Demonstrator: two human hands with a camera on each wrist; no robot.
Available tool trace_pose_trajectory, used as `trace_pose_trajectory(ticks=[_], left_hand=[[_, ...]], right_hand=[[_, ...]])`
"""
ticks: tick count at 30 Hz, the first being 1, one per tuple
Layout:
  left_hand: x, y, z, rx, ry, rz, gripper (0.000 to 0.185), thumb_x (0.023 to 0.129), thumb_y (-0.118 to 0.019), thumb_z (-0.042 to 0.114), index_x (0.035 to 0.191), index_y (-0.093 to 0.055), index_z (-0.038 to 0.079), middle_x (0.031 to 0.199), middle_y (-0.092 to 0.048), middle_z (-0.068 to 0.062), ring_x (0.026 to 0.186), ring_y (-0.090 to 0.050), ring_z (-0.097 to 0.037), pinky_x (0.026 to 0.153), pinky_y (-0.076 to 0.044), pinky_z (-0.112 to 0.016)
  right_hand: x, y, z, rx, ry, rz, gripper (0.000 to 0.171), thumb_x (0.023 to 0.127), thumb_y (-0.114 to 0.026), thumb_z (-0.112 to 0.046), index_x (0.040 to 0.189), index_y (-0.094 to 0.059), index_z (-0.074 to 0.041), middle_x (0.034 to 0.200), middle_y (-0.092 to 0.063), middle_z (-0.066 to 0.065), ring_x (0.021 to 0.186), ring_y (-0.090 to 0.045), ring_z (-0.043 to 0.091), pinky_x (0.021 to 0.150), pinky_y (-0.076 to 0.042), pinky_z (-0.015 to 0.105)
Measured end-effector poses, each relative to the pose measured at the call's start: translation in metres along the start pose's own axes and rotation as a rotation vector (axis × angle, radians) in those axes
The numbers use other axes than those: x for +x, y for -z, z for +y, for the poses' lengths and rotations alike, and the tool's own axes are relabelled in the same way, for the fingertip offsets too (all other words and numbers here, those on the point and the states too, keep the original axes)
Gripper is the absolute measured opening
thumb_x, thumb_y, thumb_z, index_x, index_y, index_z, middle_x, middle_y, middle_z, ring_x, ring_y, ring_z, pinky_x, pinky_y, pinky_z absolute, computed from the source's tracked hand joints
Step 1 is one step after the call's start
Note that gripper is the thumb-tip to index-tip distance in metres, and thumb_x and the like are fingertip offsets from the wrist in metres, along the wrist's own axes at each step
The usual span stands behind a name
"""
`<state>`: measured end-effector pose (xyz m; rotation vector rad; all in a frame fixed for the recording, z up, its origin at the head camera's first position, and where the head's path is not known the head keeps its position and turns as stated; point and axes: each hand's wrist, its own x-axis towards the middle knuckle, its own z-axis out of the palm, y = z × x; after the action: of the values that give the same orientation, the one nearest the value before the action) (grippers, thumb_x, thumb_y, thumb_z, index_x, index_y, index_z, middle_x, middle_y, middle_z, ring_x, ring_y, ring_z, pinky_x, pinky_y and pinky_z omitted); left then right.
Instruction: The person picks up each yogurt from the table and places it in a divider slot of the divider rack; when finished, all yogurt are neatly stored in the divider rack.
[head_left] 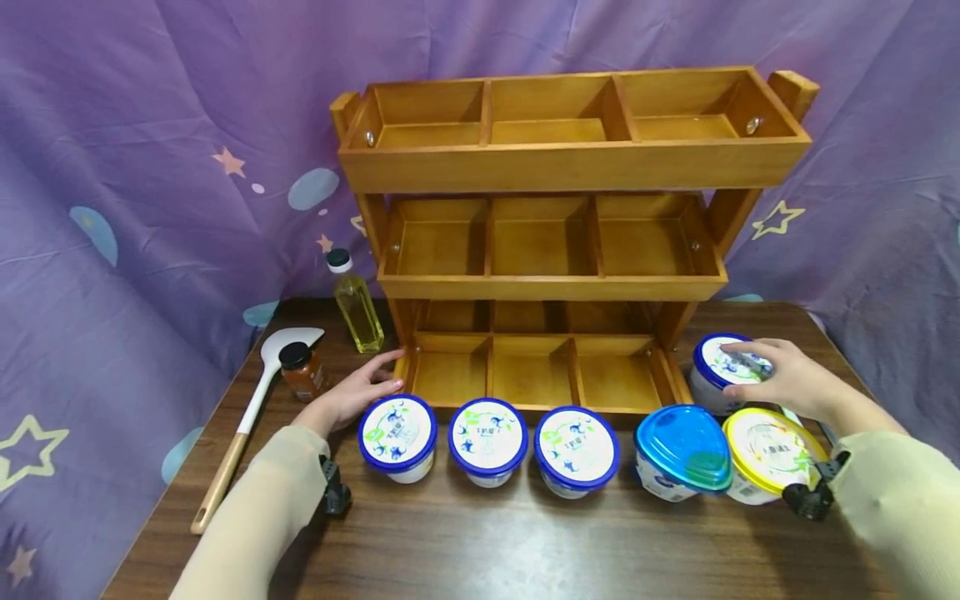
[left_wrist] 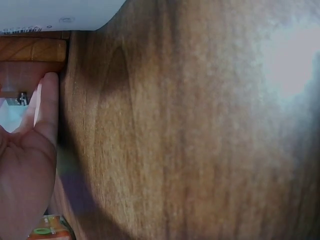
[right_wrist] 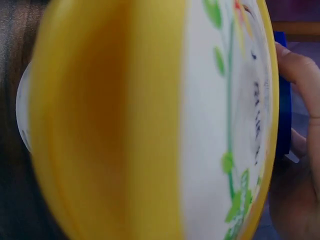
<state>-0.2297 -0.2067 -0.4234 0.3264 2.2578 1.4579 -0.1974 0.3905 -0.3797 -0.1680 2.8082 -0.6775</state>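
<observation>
My left hand (head_left: 358,393) rests its extended fingers against the lower left end of the wooden three-tier rack (head_left: 570,171); the left wrist view shows the fingers (left_wrist: 47,100) beside the wood. My right hand (head_left: 795,379) spans the lid of a blue-rimmed tub (head_left: 708,387) right of the rack, thumb and fingers at the lid. In the right wrist view a yellow-lidded tub (right_wrist: 150,120) hides much of that tub and its blue lid (right_wrist: 284,100). Nearby stand the same yellow-lidded tub and a blue-lidded tub (head_left: 682,450) with rounded corners.
Along the rack's front stand three blue-rimmed tubs: left (head_left: 397,433), middle (head_left: 488,437) and right (head_left: 576,446). An oil bottle (head_left: 356,308), a dark-capped jar (head_left: 300,371) and a white ladle with a wooden handle (head_left: 258,400) lie or stand to the left. A purple curtain (head_left: 187,167) hangs behind.
</observation>
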Motion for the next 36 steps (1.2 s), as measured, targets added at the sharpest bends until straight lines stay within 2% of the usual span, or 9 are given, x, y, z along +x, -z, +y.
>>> trace_pose_trajectory(ticks=[10,14,19,24,31,36], left_hand=[[0.001,-0.001,-0.001,0.007,-0.003,0.012,0.061,0.095,-0.054,0.017,0.148,-0.025,0.008,0.132,-0.038,-0.032,0.123,-0.036,-0.041,0.097,-0.035,-0.049],[0.000,0.000,-0.001,0.008,-0.002,0.006,0.062,0.095,-0.054,0.018,0.148,-0.024,0.008,0.133,-0.037,-0.032,0.123,-0.036,-0.041,0.097,-0.034,-0.049],[0.001,0.000,-0.002,0.007,-0.005,0.001,0.062,0.095,-0.054,0.018,0.148,-0.023,0.008,0.133,-0.037,-0.032,0.124,-0.035,-0.041,0.097,-0.034,-0.049],[0.003,0.001,-0.002,0.005,-0.003,-0.003,0.062,0.096,-0.054,0.018,0.148,-0.023,0.008,0.134,-0.036,-0.032,0.125,-0.034,-0.042,0.098,-0.033,-0.050],[0.002,0.001,-0.001,0.015,0.005,-0.008,0.063,0.096,-0.054,0.020,0.149,-0.022,0.009,0.136,-0.034,-0.032,0.127,-0.033,-0.042,0.100,-0.032,-0.052],[0.000,0.000,0.001,0.020,0.016,-0.004,0.062,0.096,-0.053,0.019,0.149,-0.022,0.009,0.137,-0.033,-0.032,0.127,-0.032,-0.042,0.101,-0.031,-0.052]], right_hand=[[-0.010,0.016,-0.008,0.002,0.031,0.111,0.081,0.077,-0.074,-0.044,0.139,-0.041,-0.004,0.140,-0.012,0.039,0.121,-0.016,0.058,0.085,-0.022,0.073],[-0.013,0.019,-0.015,0.020,0.080,0.135,0.076,0.078,-0.075,-0.039,0.138,-0.044,-0.004,0.141,-0.015,0.037,0.123,-0.017,0.056,0.085,-0.022,0.072],[-0.016,0.021,-0.028,0.041,0.146,0.145,0.070,0.077,-0.077,-0.033,0.134,-0.048,-0.004,0.141,-0.018,0.035,0.124,-0.018,0.053,0.086,-0.023,0.070],[-0.015,0.020,-0.042,0.029,0.167,0.139,0.070,0.076,-0.078,-0.033,0.134,-0.049,-0.006,0.140,-0.021,0.033,0.123,-0.020,0.053,0.085,-0.024,0.071],[-0.011,0.009,-0.061,0.063,0.240,0.132,0.068,0.075,-0.078,-0.030,0.132,-0.051,-0.007,0.139,-0.024,0.031,0.120,-0.028,0.052,0.086,-0.026,0.070],[-0.002,0.002,-0.074,0.040,0.271,0.137,0.066,0.075,-0.078,-0.033,0.132,-0.052,-0.009,0.138,-0.026,0.030,0.120,-0.030,0.051,0.087,-0.028,0.069]])
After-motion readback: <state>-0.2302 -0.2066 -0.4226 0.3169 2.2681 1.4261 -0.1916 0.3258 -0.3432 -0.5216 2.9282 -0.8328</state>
